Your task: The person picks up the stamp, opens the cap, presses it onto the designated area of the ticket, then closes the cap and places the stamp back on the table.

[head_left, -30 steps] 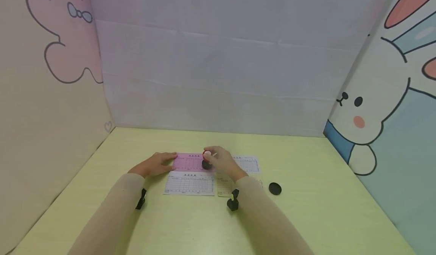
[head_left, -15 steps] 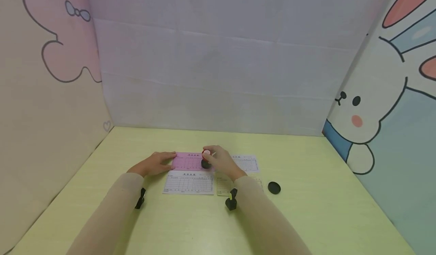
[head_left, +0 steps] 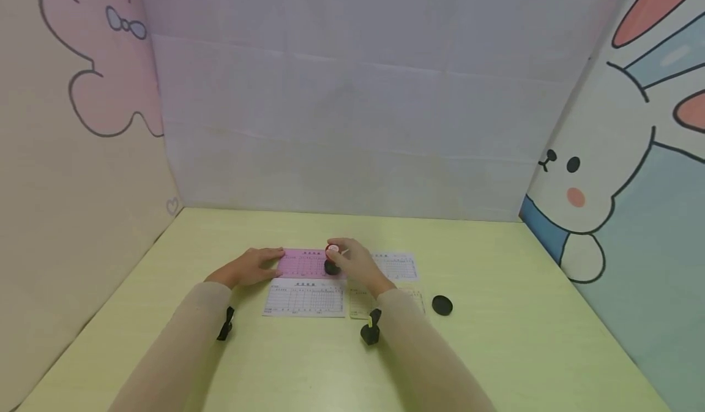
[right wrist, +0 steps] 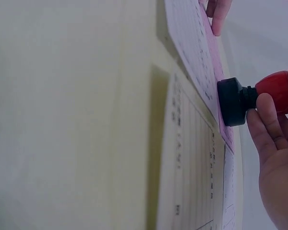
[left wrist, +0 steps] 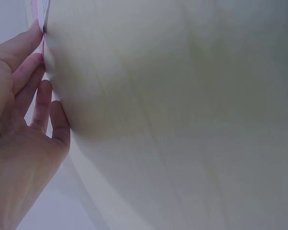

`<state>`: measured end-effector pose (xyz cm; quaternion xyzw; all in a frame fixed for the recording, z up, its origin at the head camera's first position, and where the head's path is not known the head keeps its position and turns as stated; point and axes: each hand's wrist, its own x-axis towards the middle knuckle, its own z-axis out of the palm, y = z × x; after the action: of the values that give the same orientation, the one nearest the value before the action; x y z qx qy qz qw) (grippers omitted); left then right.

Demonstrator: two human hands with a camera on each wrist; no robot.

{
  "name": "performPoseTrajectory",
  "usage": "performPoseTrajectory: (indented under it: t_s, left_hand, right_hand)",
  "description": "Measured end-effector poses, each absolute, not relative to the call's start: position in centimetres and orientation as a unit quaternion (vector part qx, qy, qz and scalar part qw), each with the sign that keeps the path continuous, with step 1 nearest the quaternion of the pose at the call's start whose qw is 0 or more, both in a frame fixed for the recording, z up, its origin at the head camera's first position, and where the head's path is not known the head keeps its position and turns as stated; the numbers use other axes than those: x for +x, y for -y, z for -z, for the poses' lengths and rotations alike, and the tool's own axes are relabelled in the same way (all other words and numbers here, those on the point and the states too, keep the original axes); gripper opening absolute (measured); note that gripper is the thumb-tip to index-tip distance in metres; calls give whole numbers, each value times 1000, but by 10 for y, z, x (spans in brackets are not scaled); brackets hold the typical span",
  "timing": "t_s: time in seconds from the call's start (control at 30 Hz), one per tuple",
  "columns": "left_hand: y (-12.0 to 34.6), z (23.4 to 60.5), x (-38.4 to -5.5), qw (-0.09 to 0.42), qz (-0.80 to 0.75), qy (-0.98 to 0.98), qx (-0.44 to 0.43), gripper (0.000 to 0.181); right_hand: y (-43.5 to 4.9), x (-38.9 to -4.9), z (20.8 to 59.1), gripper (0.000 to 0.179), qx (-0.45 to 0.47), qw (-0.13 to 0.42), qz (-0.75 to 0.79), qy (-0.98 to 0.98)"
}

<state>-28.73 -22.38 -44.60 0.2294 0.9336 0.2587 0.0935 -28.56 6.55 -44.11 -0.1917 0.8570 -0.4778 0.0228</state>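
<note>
A rubber stamp (right wrist: 233, 101) with a black base and red knob stands on the pink form (head_left: 300, 265), near its right end. My right hand (head_left: 360, 265) grips the knob, fingers curled round it, and the base looks flat against the paper in the right wrist view. At the pink form's left edge rests my left hand (head_left: 248, 268), its fingers and thumb extended and touching the sheet and table. Just in front of the pink form lies a white form (head_left: 305, 299). Partly under my right forearm is a yellowish form (head_left: 360, 302).
Another white form (head_left: 398, 266) lies to the right behind my right hand. A round black lid (head_left: 442, 305) sits on the table right of the papers. Walls with cartoon prints enclose the pale yellow table (head_left: 308, 369) at the back and sides.
Both hands keep their places, and the stamp stays on the pink form. Only the head view shifts slightly.
</note>
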Motion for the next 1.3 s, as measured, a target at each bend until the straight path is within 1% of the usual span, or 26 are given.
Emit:
performPoseTrajectory:
  t_s: [0.57,0.83,1.3]
  left_hand:
    - [223,447,-286,103,-260,-935,217,59]
    - [223,447,-288,98,-265,-933,221,59]
    - [223,446,-286,97,-265,-935,216,58]
  right_hand:
    - [-66,-283,441,42,-183,38,488,-853]
    - [-68,-288,445,42,-184,41,494,-849]
    - [-68,-287,440,43,-184,52,494,-848]
